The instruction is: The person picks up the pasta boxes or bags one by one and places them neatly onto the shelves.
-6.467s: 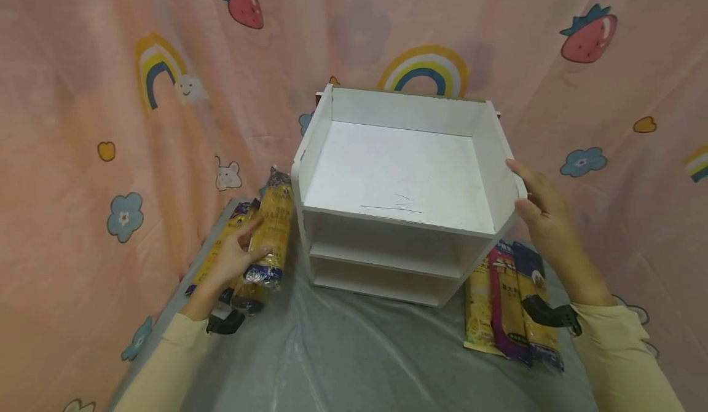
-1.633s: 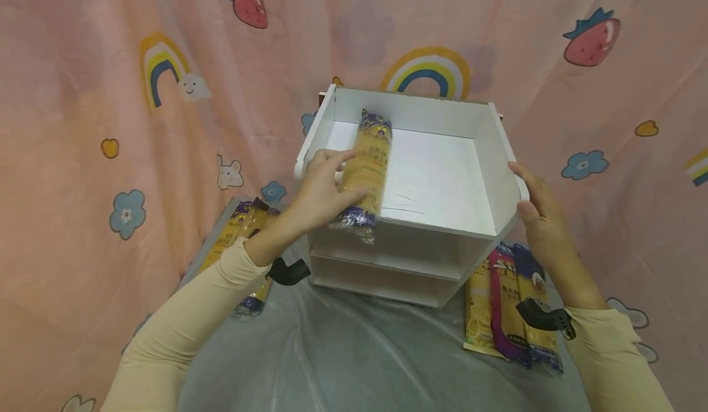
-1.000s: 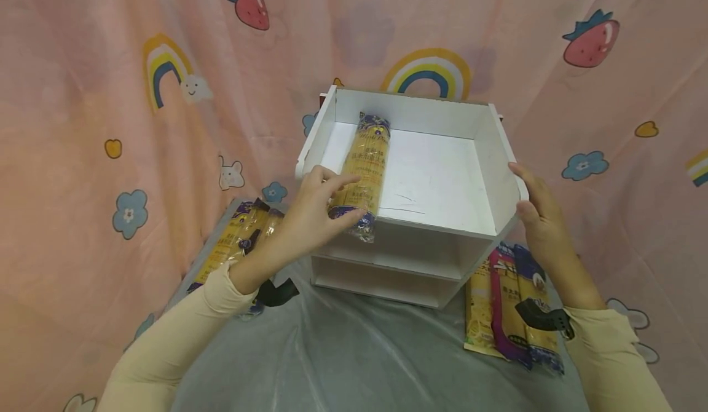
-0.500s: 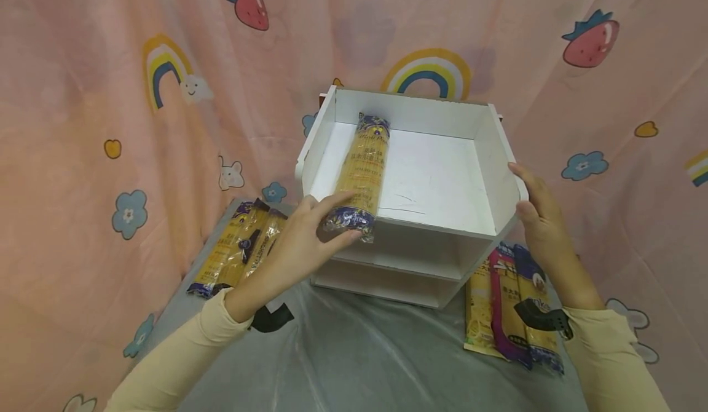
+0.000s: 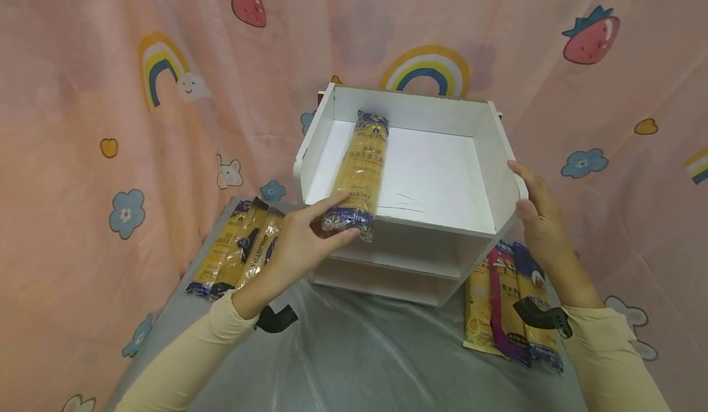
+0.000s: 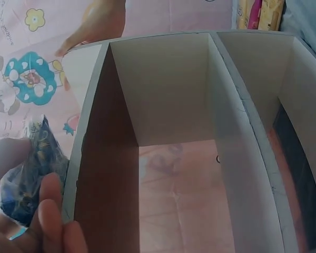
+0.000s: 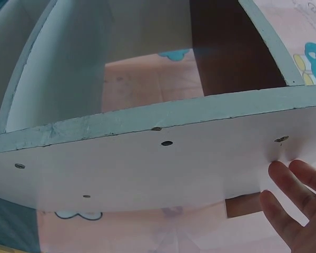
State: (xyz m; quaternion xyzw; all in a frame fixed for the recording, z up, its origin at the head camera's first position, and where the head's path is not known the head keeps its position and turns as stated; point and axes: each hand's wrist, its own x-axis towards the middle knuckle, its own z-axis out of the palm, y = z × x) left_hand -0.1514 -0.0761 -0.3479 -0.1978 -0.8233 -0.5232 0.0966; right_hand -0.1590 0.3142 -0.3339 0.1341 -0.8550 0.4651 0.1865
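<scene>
A packet of spaghetti (image 5: 362, 163) in clear wrap with dark blue ends lies lengthwise on the top tier of a white shelf unit (image 5: 437, 172), left of its middle. Its near end sticks out slightly past the front edge. My left hand (image 5: 298, 240) holds that near end between thumb and fingers; the left wrist view shows the crinkled blue end (image 6: 29, 174) between them. Against the outer face of the shelf's right side panel (image 7: 121, 168), near its front corner, rests my right hand (image 5: 544, 224), with fairly straight fingers (image 7: 292, 190).
Several spaghetti packets (image 5: 235, 249) lie on the grey cloth (image 5: 354, 350) left of the shelf. Yellow, magenta and blue pasta packets (image 5: 506, 301) lie to its right. The two lower tiers (image 5: 387, 249) face me. A pink patterned curtain (image 5: 265, 92) hangs behind.
The left hand has carried the spaghetti packet from the left pile onto the top tier, then slid down to its near end. The right hand has stayed at the shelf's side.
</scene>
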